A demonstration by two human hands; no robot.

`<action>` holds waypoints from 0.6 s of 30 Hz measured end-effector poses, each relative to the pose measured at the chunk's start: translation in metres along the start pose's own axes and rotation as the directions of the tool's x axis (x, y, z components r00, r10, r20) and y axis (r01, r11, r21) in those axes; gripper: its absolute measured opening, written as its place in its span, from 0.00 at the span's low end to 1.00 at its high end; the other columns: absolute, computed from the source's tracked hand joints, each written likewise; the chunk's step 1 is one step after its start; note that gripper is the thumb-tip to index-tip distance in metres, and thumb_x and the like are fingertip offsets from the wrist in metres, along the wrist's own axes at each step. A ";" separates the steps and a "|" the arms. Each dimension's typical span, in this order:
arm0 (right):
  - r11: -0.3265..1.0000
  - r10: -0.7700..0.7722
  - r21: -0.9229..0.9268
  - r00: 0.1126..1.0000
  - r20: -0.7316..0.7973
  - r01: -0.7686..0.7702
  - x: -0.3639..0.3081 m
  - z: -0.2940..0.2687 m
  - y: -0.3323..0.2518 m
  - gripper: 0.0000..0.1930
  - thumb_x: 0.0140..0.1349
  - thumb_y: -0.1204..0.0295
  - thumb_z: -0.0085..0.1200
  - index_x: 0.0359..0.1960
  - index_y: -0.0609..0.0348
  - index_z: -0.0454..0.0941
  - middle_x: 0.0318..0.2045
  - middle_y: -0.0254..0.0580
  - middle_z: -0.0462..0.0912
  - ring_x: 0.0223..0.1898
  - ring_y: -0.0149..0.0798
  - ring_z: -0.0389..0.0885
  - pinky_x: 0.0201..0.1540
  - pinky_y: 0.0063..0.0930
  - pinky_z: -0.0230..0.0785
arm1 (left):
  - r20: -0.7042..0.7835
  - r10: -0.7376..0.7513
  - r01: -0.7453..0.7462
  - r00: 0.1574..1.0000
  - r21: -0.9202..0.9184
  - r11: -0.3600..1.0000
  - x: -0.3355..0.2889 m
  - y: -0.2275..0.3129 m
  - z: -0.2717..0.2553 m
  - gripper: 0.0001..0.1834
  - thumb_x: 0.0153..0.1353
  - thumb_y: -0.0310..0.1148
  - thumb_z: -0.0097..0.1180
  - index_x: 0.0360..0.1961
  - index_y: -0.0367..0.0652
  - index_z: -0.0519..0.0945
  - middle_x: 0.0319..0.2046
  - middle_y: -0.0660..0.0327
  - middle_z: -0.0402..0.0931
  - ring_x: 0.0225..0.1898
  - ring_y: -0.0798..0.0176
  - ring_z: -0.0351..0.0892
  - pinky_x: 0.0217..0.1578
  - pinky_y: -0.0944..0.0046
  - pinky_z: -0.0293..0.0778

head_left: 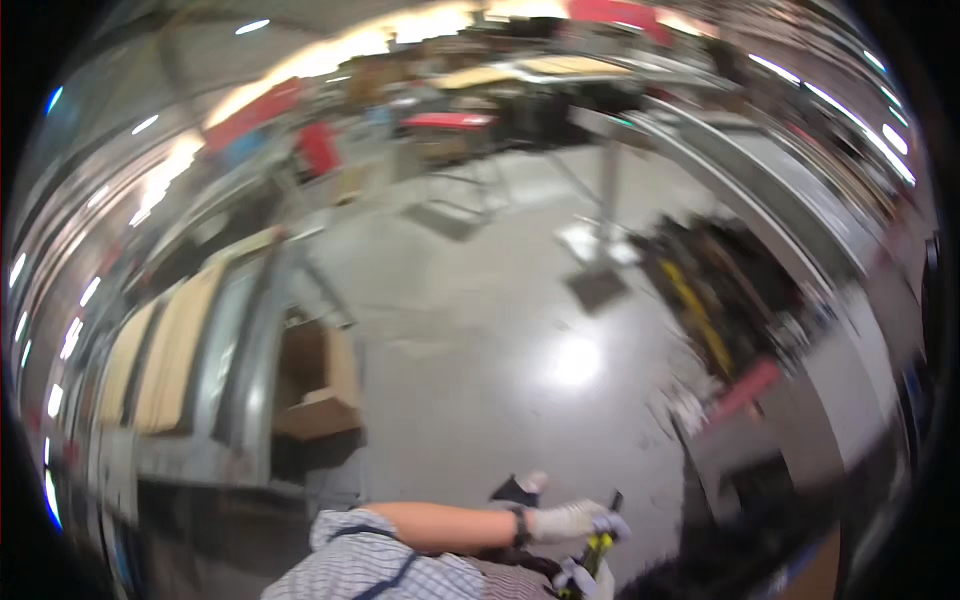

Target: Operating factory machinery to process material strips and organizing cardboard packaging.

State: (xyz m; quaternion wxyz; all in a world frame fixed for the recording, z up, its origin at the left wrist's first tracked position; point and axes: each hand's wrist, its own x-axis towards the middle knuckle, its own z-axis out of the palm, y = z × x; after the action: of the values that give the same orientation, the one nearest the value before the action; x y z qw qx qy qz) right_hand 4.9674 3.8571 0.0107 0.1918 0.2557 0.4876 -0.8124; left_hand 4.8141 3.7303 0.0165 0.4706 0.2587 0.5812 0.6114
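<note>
My left forearm crosses the bottom of the view toward the right, with a dark band at the wrist. My left hand (570, 522), in a whitish work glove, is closed around a yellow-green and black hand tool (600, 545). A thin black end of the tool sticks up past the fingers; blur hides its exact kind. Just below, at the lower edge, a pale gloved shape seems to be my right hand (574, 577), close against the tool. Its fingers are smeared, and I cannot make out their grip. A shoe tip (515, 490) shows beyond the left wrist.
Grey floor (450, 330) stretches ahead. On the left, an open cardboard box (325, 385) stands beside a metal-framed rack with tan panels (175, 350). At right lie dark parts with a yellow bar (697, 315), below a long metal conveyor-like frame (750, 185). A red-topped stand (450, 121) is farther off.
</note>
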 end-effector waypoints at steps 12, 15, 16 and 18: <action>0.993 0.078 -0.095 0.997 0.009 -0.076 0.242 0.086 -0.165 0.18 0.68 0.54 0.49 0.46 0.55 0.72 0.22 0.31 0.74 0.18 0.27 0.69 0.21 0.21 0.63 | -0.544 0.240 -0.341 0.804 -0.090 0.936 0.058 0.076 -0.322 0.24 0.70 0.47 0.47 0.48 0.35 0.80 0.40 0.59 0.83 0.44 0.64 0.80 0.51 0.61 0.75; 0.990 0.076 0.133 0.974 -0.212 -0.049 0.262 0.070 -0.210 0.17 0.69 0.52 0.46 0.39 0.53 0.71 0.24 0.30 0.71 0.21 0.26 0.68 0.23 0.21 0.64 | -0.476 0.321 -0.358 0.818 0.014 0.933 0.124 0.104 -0.348 0.31 0.70 0.55 0.41 0.50 0.35 0.79 0.45 0.54 0.81 0.50 0.60 0.78 0.56 0.58 0.70; 0.991 0.033 0.135 0.982 -0.188 -0.008 0.279 0.043 -0.210 0.15 0.69 0.52 0.46 0.38 0.51 0.71 0.24 0.28 0.72 0.21 0.27 0.68 0.24 0.24 0.63 | -0.432 0.361 -0.373 0.826 0.061 0.926 0.142 0.115 -0.358 0.31 0.70 0.55 0.40 0.50 0.35 0.79 0.45 0.54 0.81 0.50 0.60 0.78 0.56 0.58 0.70; 0.946 0.016 0.308 0.936 -0.352 0.100 0.341 -0.009 -0.201 0.15 0.69 0.60 0.48 0.36 0.61 0.68 0.28 0.45 0.77 0.25 0.39 0.77 0.30 0.33 0.73 | -0.383 0.260 -0.211 0.886 0.165 0.963 0.174 0.148 -0.375 0.32 0.70 0.56 0.39 0.51 0.35 0.79 0.46 0.54 0.81 0.50 0.59 0.78 0.56 0.58 0.69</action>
State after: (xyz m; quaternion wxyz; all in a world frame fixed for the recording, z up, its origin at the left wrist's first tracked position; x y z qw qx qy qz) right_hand 4.5853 3.9340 -0.0590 0.0401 0.4133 0.3807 -0.8262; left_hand 4.3759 3.7249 0.0457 0.2472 0.2239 0.6648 0.6684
